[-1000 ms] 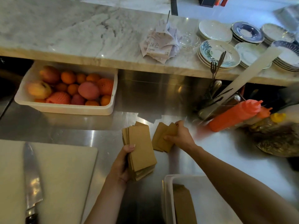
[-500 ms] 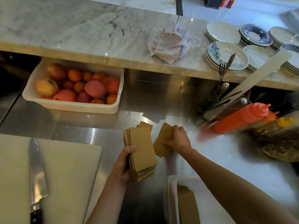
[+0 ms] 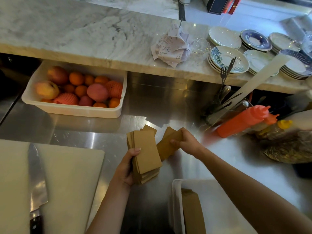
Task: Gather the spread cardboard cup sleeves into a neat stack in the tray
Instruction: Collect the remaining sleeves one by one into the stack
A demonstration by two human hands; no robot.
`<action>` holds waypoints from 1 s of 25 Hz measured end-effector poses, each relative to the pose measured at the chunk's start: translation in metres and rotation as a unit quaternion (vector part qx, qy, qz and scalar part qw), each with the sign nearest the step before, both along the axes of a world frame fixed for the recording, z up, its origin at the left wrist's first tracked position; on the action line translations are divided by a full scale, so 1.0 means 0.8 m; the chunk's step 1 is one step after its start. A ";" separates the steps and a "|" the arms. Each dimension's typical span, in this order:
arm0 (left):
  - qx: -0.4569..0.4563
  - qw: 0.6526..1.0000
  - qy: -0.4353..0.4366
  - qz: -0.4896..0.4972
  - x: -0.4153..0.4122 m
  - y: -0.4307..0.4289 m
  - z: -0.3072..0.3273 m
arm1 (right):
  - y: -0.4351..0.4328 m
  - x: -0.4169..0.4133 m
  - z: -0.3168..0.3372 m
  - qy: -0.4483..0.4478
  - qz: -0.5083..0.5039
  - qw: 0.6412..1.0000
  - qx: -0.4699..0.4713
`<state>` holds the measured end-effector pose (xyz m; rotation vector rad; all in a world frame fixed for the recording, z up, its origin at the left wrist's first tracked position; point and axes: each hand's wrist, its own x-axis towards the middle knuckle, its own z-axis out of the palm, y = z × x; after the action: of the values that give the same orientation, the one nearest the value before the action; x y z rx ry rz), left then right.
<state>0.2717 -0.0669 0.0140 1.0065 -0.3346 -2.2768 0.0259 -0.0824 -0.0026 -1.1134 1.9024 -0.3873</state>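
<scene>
Main stack: a thick stack of brown cardboard sleeves (image 3: 146, 154) is held above the steel counter (image 3: 81, 132), tilted, with its edges fanned unevenly at the near end.
Left hand: the left hand (image 3: 125, 168) is wrapped round the stack's left edge, the thumb laid on the top sleeve and the fingers tucked underneath.
Second bunch: a thinner bunch of sleeves (image 3: 167, 146) is seen just right of the main stack, its near end hidden behind it. Whether the two touch cannot be told.
Right hand: the right hand (image 3: 187, 142) is closed over the far end of the bunch, with the fingers curled over its top.
Tray: a white tray (image 3: 175, 200) is placed on the counter at the near right, under the right forearm. A few sleeves (image 3: 192, 213) are laid flat along its left wall.
Cutting board: a pale board (image 3: 70, 183) is set at the near left, with a large knife (image 3: 36, 179) laid on it.
Fruit tub: a white tub (image 3: 72, 110) of oranges and other fruit is tucked partly under the marble ledge (image 3: 84, 39).
Ledge: paper slips (image 3: 172, 46) and stacked plates (image 3: 228, 59) are carried on it.
Right side: an orange squeeze bottle (image 3: 243, 120) is seen tilted near a cutlery holder (image 3: 219, 105).
</scene>
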 end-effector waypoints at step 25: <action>-0.057 0.997 0.041 -0.027 0.016 0.057 0.053 | 0.070 0.101 0.203 0.095 0.233 0.958 -0.138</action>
<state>0.2844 -0.0212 0.0567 0.8535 -0.4574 -2.3120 0.1069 -0.0264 0.1601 -1.7912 1.7036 -0.2900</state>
